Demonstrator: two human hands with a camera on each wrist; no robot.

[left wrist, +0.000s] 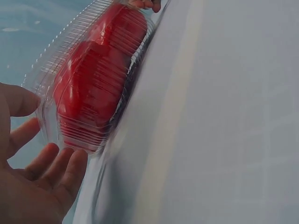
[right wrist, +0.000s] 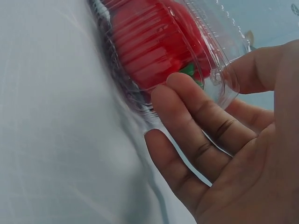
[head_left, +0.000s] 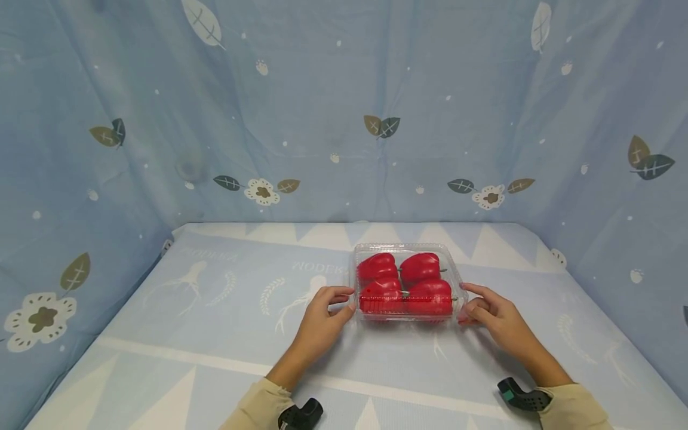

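A clear plastic clamshell box (head_left: 404, 246) with a ridged rim holds several red bell peppers (head_left: 380, 294) with green stems. It is close to the tabletop; whether its base touches the cloth I cannot tell. My left hand (head_left: 318, 325) holds its left end, the thumb at the rim and the other fingertips lower on the side, as the left wrist view shows. At the opposite end my right hand (head_left: 502, 328) grips the rim with its thumb. Its middle fingers (right wrist: 210, 119) lie against the side wall, while the little finger stays apart from it.
A pale blue patterned cloth (head_left: 215, 310) covers the table. Blue curtains (head_left: 333, 89) with leaf and flower prints enclose the back and both sides. Each wrist wears a black band, one on the left (head_left: 301, 415) and one on the right (head_left: 524, 397).
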